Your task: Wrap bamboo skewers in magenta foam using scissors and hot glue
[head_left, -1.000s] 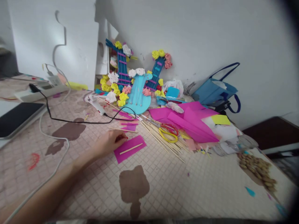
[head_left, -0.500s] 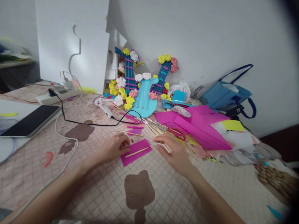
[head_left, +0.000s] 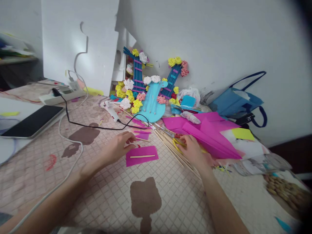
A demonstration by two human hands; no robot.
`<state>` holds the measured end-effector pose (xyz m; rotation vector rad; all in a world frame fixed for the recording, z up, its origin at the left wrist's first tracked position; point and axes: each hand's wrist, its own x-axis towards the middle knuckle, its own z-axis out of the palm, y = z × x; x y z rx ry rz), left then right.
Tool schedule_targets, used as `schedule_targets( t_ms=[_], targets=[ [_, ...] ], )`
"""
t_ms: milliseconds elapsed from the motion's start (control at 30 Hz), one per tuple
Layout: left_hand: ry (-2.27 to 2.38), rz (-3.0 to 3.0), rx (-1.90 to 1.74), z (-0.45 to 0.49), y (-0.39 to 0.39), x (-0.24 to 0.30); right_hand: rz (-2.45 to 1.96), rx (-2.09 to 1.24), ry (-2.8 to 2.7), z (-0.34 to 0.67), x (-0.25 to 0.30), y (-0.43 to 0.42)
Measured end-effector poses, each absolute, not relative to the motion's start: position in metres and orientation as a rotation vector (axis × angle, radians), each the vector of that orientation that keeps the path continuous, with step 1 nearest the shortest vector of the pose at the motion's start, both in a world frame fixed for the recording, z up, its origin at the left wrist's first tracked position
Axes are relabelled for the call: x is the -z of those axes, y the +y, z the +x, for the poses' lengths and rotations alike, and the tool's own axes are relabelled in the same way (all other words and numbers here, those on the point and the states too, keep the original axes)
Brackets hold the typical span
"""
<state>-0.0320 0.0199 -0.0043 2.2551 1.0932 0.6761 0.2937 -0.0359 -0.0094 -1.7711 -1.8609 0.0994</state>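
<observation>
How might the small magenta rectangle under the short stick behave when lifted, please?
The magenta rectangle looks thin and flat, so it is probably light and floppy. The short stick lying on it might slide off if tilted, unless attached.

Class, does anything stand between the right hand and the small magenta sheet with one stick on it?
Yes: thin wooden sticks lie between the right hand and the small magenta sheet; nothing upright is visible there.
</observation>
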Motion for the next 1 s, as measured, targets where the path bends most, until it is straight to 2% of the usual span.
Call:
schedule_targets(
  t_ms=[333, 533, 700, 1000],
  targets=[
    [1.041, 2.210, -0.593, -0.031, 0.017, 0.003, -1.898, -0.133, -1.992, 0.331, 0.020, -0.021],
    [0.874, 2.307, -0.473, -0.025, 0.010, 0.003, -1.951, -0.045, -1.968, 0.327, 0.020, -0.021],
    [0.953, 2.386, -0.436, -0.017, 0.003, 0.012, -1.956, 0.017, -1.859, 0.331, 0.007, -0.037],
    [1.037, 2.378, -0.353, -0.018, 0.001, 0.009, -1.899, -0.174, -1.840, 0.305, -0.004, -0.052]
  ],
)
